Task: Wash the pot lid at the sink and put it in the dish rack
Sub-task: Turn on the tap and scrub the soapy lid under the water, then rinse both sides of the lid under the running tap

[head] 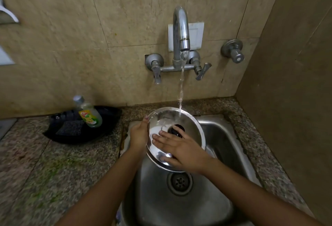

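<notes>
The pot lid [177,118] is held tilted above the sink [215,180], knob [177,130] side up, with water from the tap [180,28] striking its far edge. Its left rim is clasped by the left hand [139,135], whose grip is closed on it, while the right hand [177,149] is laid flat and open on the lid's top, fingers spread beside the knob. On the bench [53,168] to the left, a soap bottle [88,112] is seen leaning in a black tray [106,127].
</notes>
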Motion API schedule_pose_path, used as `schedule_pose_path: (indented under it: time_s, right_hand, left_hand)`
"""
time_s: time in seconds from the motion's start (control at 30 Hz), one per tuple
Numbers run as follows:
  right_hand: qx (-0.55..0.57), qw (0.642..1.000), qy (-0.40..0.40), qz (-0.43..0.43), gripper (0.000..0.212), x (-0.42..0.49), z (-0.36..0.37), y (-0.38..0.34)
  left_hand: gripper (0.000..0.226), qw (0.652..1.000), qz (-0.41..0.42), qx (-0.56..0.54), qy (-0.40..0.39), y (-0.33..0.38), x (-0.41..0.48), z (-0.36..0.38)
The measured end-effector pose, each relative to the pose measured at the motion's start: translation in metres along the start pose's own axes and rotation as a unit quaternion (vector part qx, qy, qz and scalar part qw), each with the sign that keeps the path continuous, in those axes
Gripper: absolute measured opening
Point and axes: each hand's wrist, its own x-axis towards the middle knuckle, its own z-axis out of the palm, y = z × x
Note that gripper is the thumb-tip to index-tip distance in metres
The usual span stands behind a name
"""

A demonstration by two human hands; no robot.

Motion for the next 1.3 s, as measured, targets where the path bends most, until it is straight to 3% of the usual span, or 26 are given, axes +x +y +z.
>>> schedule_pose_path:
  time_s: [0.17,0.27,0.33,0.4,0.47,0.5,0.57,0.63,0.67,0.73,0.83,0.9,0.93,1.0,1.07,1.1,1.17,1.3]
  right_hand:
    - [0.027,0.998,-0.027,-0.044,0.061,-0.025,0.011,-0.001]
    - [-0.022,0.996,0.049,-0.065,0.054,-0.025,0.018,-0.005]
    - [0.002,0.992,0.109,-0.068,0.042,-0.018,0.014,-0.007]
    - [0.05,0.992,0.115,-0.017,0.039,-0.011,0.006,-0.006]
    - [0.143,0.978,0.094,0.121,0.036,-0.006,0.0,-0.002]
    - [0.233,0.948,0.079,0.201,0.032,-0.004,-0.001,0.001]
    - [0.445,0.825,0.075,0.34,0.027,0.001,-0.002,0.013]
    - [0.581,0.695,0.09,0.415,0.03,0.0,0.002,0.03]
    - [0.621,0.648,0.088,0.432,0.032,-0.001,0.005,0.035]
    - [0.661,0.589,0.064,0.46,0.031,-0.003,0.01,0.04]
    - [0.648,0.563,0.055,0.511,0.028,0.003,0.03,0.042]
    - [0.593,0.587,0.081,0.545,0.019,0.006,0.051,0.043]
    - [0.541,0.624,0.093,0.556,0.013,0.006,0.062,0.042]
    - [0.381,0.741,0.091,0.545,0.023,0.004,0.076,0.038]
    - [0.194,0.859,0.06,0.471,0.046,0.003,0.081,0.038]
    - [0.131,0.898,0.05,0.418,0.053,0.006,0.082,0.039]
    - [0.062,0.941,0.024,0.333,0.063,0.017,0.081,0.039]
    - [0.044,0.983,-0.038,0.176,0.065,0.021,0.083,0.022]
  left_hand:
    - [0.032,0.996,-0.069,-0.015,0.062,-0.006,0.008,-0.013]
    - [0.038,0.99,-0.129,-0.03,0.057,-0.015,0.012,-0.022]
    - [0.043,0.981,-0.194,-0.024,0.0,-0.022,0.01,-0.03]
    - [0.053,0.967,-0.252,0.013,-0.037,-0.025,0.003,-0.041]
    - [0.079,0.948,-0.296,0.086,-0.072,-0.035,0.0,-0.054]
    - [0.086,0.944,-0.301,0.106,-0.081,-0.043,-0.001,-0.059]
    - [0.081,0.95,-0.289,0.09,-0.079,-0.057,-0.01,-0.062]
    - [0.071,0.961,-0.265,-0.008,-0.084,-0.075,-0.017,-0.06]
    - [0.069,0.959,-0.256,-0.076,-0.092,-0.084,-0.021,-0.061]
    - [0.069,0.944,-0.251,-0.186,-0.102,-0.098,-0.028,-0.064]
    - [0.069,0.928,-0.256,-0.246,-0.11,-0.107,-0.034,-0.067]
    - [0.064,0.941,-0.246,-0.222,-0.064,-0.109,-0.034,-0.062]
    - [0.063,0.95,-0.238,-0.201,-0.033,-0.109,-0.034,-0.059]
    - [0.065,0.963,-0.207,-0.17,0.017,-0.112,-0.027,-0.052]
    - [0.055,0.97,-0.187,-0.147,0.039,-0.111,-0.023,-0.041]
    - [0.05,0.973,-0.181,-0.139,0.038,-0.108,-0.022,-0.034]
    - [0.044,0.976,-0.17,-0.134,0.017,-0.102,-0.017,-0.018]
    - [0.047,0.979,-0.157,-0.132,0.012,-0.092,-0.003,0.002]
